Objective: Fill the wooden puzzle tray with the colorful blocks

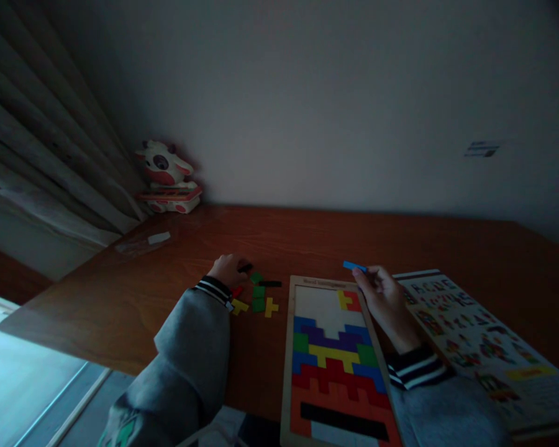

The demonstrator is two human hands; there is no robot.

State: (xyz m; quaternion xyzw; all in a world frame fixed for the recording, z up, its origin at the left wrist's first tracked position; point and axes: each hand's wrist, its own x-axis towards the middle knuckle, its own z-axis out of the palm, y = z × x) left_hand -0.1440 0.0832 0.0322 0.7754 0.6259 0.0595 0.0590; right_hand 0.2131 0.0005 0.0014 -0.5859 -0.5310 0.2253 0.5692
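Two grey sleeves (pixel 193 357) with striped cuffs flank a rectangular light-wood puzzle tray (pixel 314 304), its long axis running away from the wearer; brightly coloured set-in blocks (pixel 335 357) crowd its near part, pale base showing toward the far end. Left of it lie loose green, yellow, red and black pieces (pixel 258 298). The right hand (pixel 379 288), the nearer to the tray, is at its right rim, thumb and fingers pinched on a straight blue bar (pixel 351 265) that points roughly left to right, near the far right corner. Well apart, left of the tray, the left hand (pixel 226 268) has its fingers at a short black piece (pixel 245 268); whether they grip it cannot be told. Farthest, a white-and-red cow toy (pixel 165 166) stands by the wall (pixel 335 112).
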